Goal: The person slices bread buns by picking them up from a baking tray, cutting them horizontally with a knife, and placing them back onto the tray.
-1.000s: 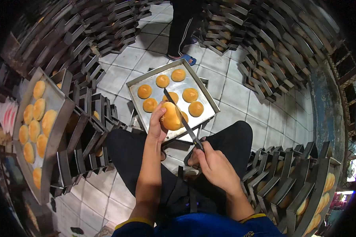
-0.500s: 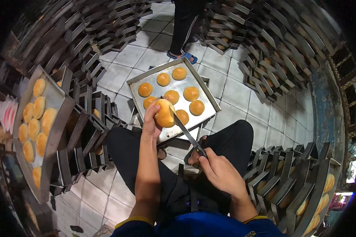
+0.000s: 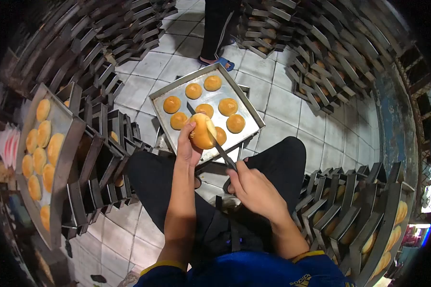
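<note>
A round golden bun (image 3: 202,135) is in my left hand (image 3: 187,146), the fingers wrapped around its left side above the tray. My right hand (image 3: 256,189) grips the dark handle of a long knife (image 3: 223,154). The blade passes through the bun, and its tip shows beyond the bun's far side. A pale cut face shows along the bun's right edge. Below and beyond my hands lies a square metal tray (image 3: 151,101) with several golden buns, among them one bun (image 3: 212,83) near its far corner.
Stacked metal trays stand all around. A tilted tray (image 3: 66,143) with several buns is at the left, and a tray stack (image 3: 352,215) holding buns is at the right. Ahead, a person in dark trousers (image 3: 219,28) and blue sandals stands on the tiled floor (image 3: 285,129).
The knife has slid forward through the bun, so its tip now sticks out farther past the far side. My right hand has moved up toward the bun. The pale cut opening looks wider.
</note>
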Available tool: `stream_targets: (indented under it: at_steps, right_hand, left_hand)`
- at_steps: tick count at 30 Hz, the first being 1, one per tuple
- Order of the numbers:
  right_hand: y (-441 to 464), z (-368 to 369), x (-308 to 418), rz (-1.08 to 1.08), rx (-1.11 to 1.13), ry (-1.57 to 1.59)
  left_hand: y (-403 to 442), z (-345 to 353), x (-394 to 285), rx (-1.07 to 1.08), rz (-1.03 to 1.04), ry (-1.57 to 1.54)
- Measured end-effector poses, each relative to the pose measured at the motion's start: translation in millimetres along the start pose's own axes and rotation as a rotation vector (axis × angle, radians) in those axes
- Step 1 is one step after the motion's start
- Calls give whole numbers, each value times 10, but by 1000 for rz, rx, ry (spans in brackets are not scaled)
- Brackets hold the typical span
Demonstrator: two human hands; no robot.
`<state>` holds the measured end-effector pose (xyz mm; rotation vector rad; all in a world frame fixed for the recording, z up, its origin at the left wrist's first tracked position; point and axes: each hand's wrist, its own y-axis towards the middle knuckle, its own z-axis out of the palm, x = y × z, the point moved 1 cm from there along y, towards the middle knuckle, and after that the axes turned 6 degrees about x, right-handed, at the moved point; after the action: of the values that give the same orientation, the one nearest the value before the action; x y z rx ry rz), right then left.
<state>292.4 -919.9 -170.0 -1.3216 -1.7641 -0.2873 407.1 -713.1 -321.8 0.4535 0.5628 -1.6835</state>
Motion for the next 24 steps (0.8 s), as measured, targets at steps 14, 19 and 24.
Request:
stream_targets:
  at_steps: [14, 19, 24]
  right_hand:
    - [122, 90, -31, -31, -72, -71]
    - [-107, 4, -3, -15, 17, 2]
    - [363, 214, -96, -56, -103, -23]
  left_hand:
    - [-19, 189, 8, -72, 29, -136]
    - [18, 79, -160, -166, 113, -166]
    - [-34, 297, 113, -107, 20, -191]
